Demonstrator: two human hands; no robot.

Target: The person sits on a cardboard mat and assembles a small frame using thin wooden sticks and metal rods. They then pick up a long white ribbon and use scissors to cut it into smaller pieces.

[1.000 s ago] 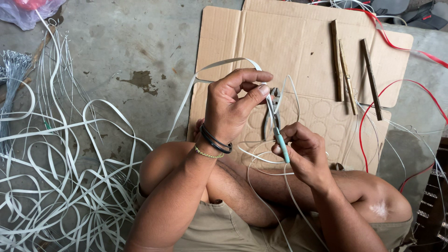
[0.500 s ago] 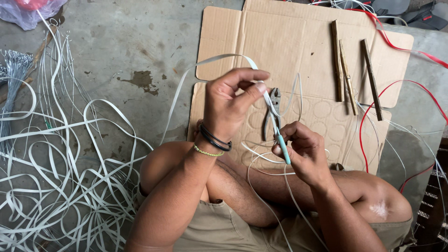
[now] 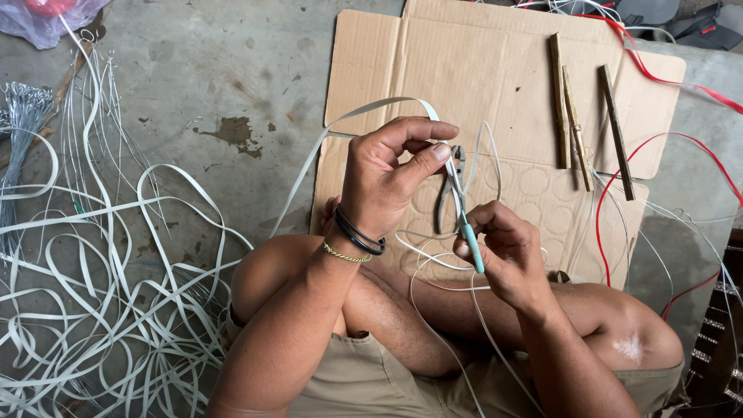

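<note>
Head view: the left hand pinches a white strip at centre. The right hand grips a teal-handled tool, its long axis running from five o'clock up toward eleven, over the cardboard.

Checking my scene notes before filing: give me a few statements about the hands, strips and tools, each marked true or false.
1. The left hand pinches a white strip between thumb and forefinger. True.
2. The right hand holds a tool with a teal handle. True.
3. Three wooden sticks lie on the bare concrete. False: they lie on the cardboard sheet.
4. Loose white strips are piled right of the person. False: they lie to the left.
5. Pliers rest on the cardboard. True.
</note>
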